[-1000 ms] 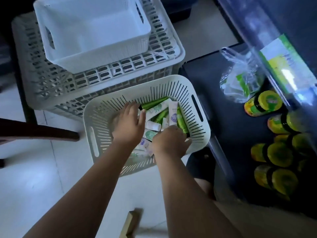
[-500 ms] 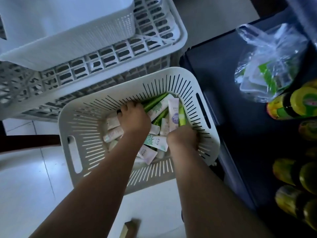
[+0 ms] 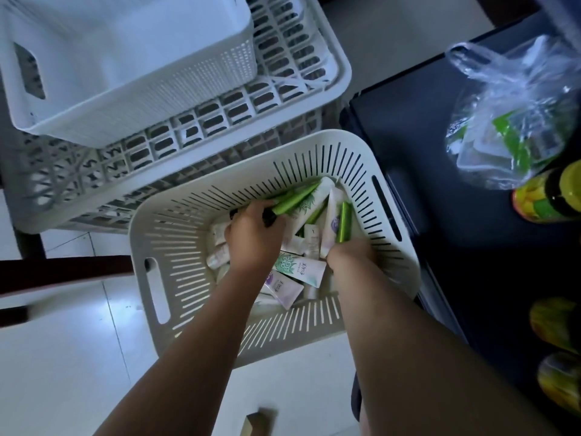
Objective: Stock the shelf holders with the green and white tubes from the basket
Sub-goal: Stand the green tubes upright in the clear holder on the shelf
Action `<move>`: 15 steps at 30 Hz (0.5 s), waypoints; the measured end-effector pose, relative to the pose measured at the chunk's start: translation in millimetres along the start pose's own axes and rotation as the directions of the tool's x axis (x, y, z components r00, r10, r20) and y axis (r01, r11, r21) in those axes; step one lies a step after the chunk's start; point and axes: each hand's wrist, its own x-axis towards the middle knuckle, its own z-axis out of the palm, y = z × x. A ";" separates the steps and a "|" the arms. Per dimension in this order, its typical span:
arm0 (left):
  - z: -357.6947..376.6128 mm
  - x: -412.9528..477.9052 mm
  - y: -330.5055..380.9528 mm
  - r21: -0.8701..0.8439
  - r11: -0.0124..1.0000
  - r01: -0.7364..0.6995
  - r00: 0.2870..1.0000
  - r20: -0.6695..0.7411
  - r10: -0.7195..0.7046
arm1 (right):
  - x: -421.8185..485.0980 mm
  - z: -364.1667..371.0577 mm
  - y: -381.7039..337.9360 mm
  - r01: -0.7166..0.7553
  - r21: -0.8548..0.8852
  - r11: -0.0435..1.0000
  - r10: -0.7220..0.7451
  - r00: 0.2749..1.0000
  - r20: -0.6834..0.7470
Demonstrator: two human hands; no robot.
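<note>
Grips dark-capped green tube (image 3: 294, 198) with left hand (image 3: 251, 239) at basket (image 3: 185, 237) 12 o'clock; clamps second green tube (image 3: 343, 222) with right hand (image 3: 352, 258) at 2 o'clock, fingers curled.

Dim bluish light, glare on the floor (image 3: 63, 357), soft motion blur, wide-angle bending at edges, dark right side

This looks like a small shop, down at floor level by a display. A dark shelf (image 3: 424, 136) runs along the right. Yellow-green bottles (image 3: 547, 199), all of one kind, are ranged along its right edge, and a clear bag (image 3: 509, 121) of green-labelled packs lies near them. On the pale tiled floor (image 3: 63, 357) sits a slotted basket (image 3: 176, 247) heaped with many similar tubes (image 3: 298, 265). Just beside it is a big crate (image 3: 94, 171) carrying a white bin (image 3: 125, 73).
</note>
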 end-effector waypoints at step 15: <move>-39.4 -32.6 35.8 -0.614 0.787 0.062 0.996 -0.011 -0.088 | -43.8 -27.1 2.3 0.360 0.005 0.933 -0.340 0.887 -0.313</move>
